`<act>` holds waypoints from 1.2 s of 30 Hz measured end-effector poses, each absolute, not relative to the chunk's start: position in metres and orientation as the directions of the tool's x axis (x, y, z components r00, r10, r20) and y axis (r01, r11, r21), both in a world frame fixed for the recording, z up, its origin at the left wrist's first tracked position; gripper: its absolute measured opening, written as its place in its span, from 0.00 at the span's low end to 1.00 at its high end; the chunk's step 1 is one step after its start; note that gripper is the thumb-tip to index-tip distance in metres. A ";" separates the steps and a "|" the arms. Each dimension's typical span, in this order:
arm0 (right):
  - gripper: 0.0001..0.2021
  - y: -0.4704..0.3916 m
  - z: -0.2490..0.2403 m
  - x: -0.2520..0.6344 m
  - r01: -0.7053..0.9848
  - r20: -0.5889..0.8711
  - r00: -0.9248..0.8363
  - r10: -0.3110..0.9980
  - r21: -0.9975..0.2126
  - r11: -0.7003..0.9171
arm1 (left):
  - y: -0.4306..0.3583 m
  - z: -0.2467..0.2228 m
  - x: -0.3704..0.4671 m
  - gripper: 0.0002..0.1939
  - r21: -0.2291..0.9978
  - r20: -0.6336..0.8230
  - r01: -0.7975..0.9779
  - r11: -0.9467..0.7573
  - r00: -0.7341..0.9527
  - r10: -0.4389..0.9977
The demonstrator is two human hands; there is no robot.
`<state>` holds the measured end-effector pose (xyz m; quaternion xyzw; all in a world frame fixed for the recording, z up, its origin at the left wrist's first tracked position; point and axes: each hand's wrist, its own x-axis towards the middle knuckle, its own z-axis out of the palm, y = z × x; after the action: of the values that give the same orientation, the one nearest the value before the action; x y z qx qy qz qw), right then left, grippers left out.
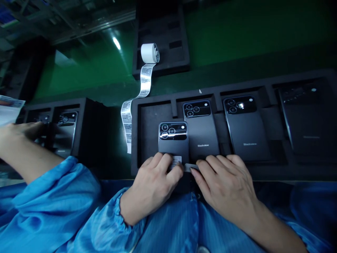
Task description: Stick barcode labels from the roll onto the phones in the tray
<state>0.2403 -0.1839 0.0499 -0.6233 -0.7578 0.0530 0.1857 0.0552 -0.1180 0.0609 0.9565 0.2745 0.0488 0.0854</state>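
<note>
A dark phone (pixel 173 146) with a camera block at its top lies over the near left part of the foam tray (pixel 135 140). My left hand (pixel 155 182) is closed over its lower end, beside a small white printed label (pixel 177 161) on the phone's back. A thin pale strip (pixel 191 167) runs from the left fingertips to my right hand (pixel 223 186), whose thumb and fingers pinch its other end. Behind the hands a second phone (pixel 201 130) marked Blackview rests in a tray compartment.
More phones (pixel 246 126) lie in the tray to the right. A label roll (pixel 150 53) trails a strip down the tray's left edge. At far left another person's hand (pixel 18 137) reaches over a second tray (pixel 84 123), near a clear bag (pixel 10 109).
</note>
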 end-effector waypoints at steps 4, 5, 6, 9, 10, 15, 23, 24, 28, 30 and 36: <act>0.15 -0.184 0.049 0.240 0.928 0.212 -0.166 0.963 -0.298 0.225 | -0.120 0.059 0.055 0.07 0.181 0.068 0.484 -0.856 0.862 0.502; 0.15 -0.184 0.049 0.241 0.929 0.210 -0.168 0.963 -0.293 0.227 | -0.120 0.059 0.054 0.06 0.178 0.074 0.481 -0.858 0.863 0.499; 0.15 -0.184 0.048 0.241 0.930 0.209 -0.171 0.963 -0.289 0.228 | -0.120 0.059 0.054 0.06 0.175 0.077 0.481 -0.859 0.863 0.499; 0.16 -0.185 0.048 0.246 0.924 0.221 -0.190 0.957 -0.290 0.250 | -0.121 0.060 0.054 0.06 0.171 0.070 0.482 -0.859 0.864 0.498; 0.16 -0.186 0.048 0.249 0.917 0.234 -0.202 0.951 -0.297 0.268 | -0.120 0.060 0.054 0.06 0.176 0.063 0.478 -0.860 0.867 0.495; 0.17 -0.191 0.045 0.256 0.812 0.331 -0.369 0.869 -0.341 0.474 | -0.116 0.060 0.056 0.06 0.210 0.088 0.431 -0.878 0.886 0.456; 0.14 -0.193 0.035 0.251 0.728 0.359 -0.483 0.799 -0.342 0.594 | -0.107 0.060 0.055 0.06 0.351 0.184 0.357 -0.866 0.880 0.438; 0.14 -0.192 0.034 0.251 0.728 0.358 -0.484 0.799 -0.342 0.594 | -0.108 0.059 0.054 0.06 0.378 0.190 0.359 -0.853 0.872 0.451; 0.12 -0.191 0.035 0.253 0.731 0.367 -0.487 0.793 -0.325 0.600 | -0.111 0.054 0.049 0.05 0.541 0.171 0.390 -0.745 0.817 0.551; 0.12 -0.190 0.037 0.253 0.732 0.374 -0.486 0.789 -0.318 0.602 | -0.113 0.051 0.048 0.04 0.602 0.148 0.420 -0.679 0.777 0.611; 0.11 -0.187 0.040 0.253 0.723 0.363 -0.490 0.793 -0.339 0.602 | -0.110 0.050 0.037 0.05 0.774 0.125 0.470 -0.425 0.545 0.829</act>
<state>0.2530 -0.1867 0.0397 -0.4405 -0.8602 0.0703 0.2471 0.0368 -0.1099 0.0498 0.8048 0.4034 0.2547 0.3530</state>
